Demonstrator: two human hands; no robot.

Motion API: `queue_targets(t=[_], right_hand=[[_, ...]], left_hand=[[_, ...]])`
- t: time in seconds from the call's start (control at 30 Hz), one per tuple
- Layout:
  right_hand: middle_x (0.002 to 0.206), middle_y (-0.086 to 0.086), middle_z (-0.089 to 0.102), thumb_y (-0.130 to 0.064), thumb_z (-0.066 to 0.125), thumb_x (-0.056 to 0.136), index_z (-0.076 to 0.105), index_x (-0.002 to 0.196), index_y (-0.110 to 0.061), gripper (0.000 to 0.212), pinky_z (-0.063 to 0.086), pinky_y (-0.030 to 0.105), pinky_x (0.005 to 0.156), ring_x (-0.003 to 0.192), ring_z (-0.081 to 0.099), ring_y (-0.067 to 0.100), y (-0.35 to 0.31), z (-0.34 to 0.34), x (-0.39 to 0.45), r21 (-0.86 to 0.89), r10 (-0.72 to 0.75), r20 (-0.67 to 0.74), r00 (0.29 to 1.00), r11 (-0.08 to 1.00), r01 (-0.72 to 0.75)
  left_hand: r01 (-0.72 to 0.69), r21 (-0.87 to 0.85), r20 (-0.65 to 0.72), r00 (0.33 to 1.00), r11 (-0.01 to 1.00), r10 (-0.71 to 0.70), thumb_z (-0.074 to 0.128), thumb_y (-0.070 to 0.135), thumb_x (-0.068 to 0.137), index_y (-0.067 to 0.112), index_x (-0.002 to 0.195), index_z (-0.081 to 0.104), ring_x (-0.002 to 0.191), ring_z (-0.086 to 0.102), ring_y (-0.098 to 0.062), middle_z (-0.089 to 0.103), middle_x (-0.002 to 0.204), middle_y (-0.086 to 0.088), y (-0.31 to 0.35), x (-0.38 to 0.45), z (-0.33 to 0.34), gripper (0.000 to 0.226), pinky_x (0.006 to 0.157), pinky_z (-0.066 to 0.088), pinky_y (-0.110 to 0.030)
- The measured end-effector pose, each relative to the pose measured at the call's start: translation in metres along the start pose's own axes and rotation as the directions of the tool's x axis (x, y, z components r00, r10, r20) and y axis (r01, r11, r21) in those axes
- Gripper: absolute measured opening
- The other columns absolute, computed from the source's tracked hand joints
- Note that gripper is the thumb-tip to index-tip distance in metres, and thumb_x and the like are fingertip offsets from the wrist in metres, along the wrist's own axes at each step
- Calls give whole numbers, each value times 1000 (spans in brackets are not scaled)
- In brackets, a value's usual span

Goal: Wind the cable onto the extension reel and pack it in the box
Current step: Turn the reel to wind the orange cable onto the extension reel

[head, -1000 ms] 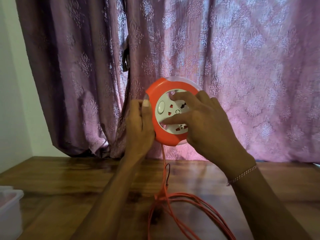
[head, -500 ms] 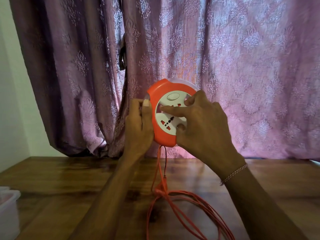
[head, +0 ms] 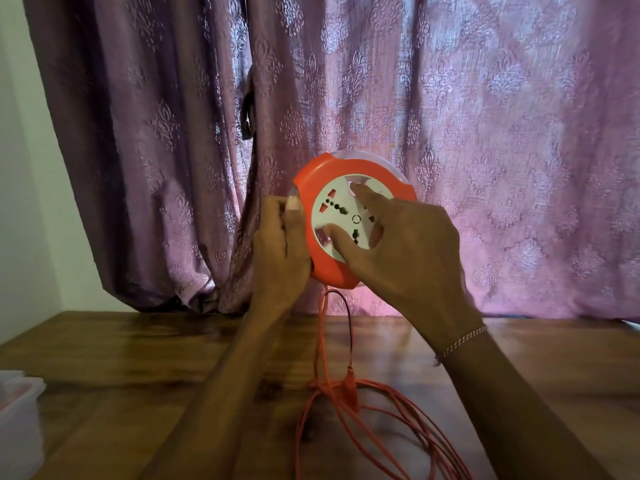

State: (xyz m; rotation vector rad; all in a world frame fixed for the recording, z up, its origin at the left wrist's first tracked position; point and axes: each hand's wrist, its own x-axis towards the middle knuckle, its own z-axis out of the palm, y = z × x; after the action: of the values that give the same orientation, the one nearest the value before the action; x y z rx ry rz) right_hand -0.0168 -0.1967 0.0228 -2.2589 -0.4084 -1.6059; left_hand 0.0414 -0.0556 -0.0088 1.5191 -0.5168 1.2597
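Note:
A round orange extension reel (head: 313,181) with a white socket face (head: 337,211) is held upright in the air above the table. My left hand (head: 278,251) grips its left rim, thumb on the front edge. My right hand (head: 405,247) lies on the socket face, its fingertips hooked into the face's recesses. An orange cable (head: 320,341) hangs from the bottom of the reel down to loose loops (head: 381,431) on the wooden table (head: 138,368). A thin dark wire runs beside the cable.
A translucent plastic box (head: 17,420) stands at the table's left edge. A purple patterned curtain (head: 485,133) hangs right behind the reel. A pale wall is at the far left.
The white socket face has turned under my right hand's fingers, and the cable has been drawn upward. My left hand has kept its hold on the rim.

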Motion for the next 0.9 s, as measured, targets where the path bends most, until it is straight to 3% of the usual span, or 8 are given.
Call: queue_targets(t=[0.1,0.2,0.27,0.37,0.43,0.6,0.73,0.9], right_hand=[[71,-5,71,-53,68,84,68,125,-31,47,55,39,71,72,67,22,1,-7,2,166,-18,75,997,986,5],[54,-11,64,-39,76,80,77,82,-25,13,55,37,67,58,63,11,6,-12,5,290,-26,64,998,957,7],[47,-13,60,-41,75,78,74,67,-24,21,54,30,71,58,63,5,12,-16,8,249,-72,261,963,969,5],[52,-18,67,-47,71,84,79,82,-29,20,50,19,74,60,62,-12,15,-21,4,195,-172,701,692,980,46],[62,-16,72,-48,66,89,77,97,-28,25,54,26,75,57,58,-15,14,-17,-2,173,-201,776,598,979,105],[61,-12,72,-40,64,91,76,98,-28,18,59,31,70,45,55,-6,7,-5,-6,133,-148,768,623,989,70],[61,-10,68,-42,66,78,74,75,-32,14,57,32,70,65,64,8,7,-8,-4,85,-104,699,707,994,62],[68,-8,65,-37,64,81,60,73,-23,16,54,38,69,68,61,10,4,-10,-4,240,-169,702,692,971,-7]], left_hand=[[30,0,-17,999,1000,-30,36,31,106,21,85,43,61,54,6,60,69,17,-3,1,-1,25,56,38,-8],[56,-10,-54,997,998,-57,35,34,105,14,88,45,63,56,7,58,72,11,-7,4,-1,27,57,42,-11],[44,18,-88,995,999,-42,36,31,106,13,88,45,62,56,9,56,69,12,-8,5,-1,27,55,39,-8],[45,57,-125,991,997,-37,37,31,107,14,88,44,59,54,8,53,65,14,-10,5,-1,27,53,35,-8],[54,77,-141,989,996,-43,37,32,107,14,88,44,58,54,8,52,64,14,-10,6,-1,27,52,33,-7],[75,60,-157,986,995,-64,37,35,106,13,91,47,59,57,8,57,67,13,-11,6,-2,29,49,39,-10],[81,82,-162,985,993,-67,36,37,106,14,90,46,57,56,6,57,66,12,-11,6,-2,30,49,39,-13],[78,88,-168,984,993,-62,37,36,106,17,87,43,56,56,6,56,63,11,-8,6,-3,28,47,36,-10]])
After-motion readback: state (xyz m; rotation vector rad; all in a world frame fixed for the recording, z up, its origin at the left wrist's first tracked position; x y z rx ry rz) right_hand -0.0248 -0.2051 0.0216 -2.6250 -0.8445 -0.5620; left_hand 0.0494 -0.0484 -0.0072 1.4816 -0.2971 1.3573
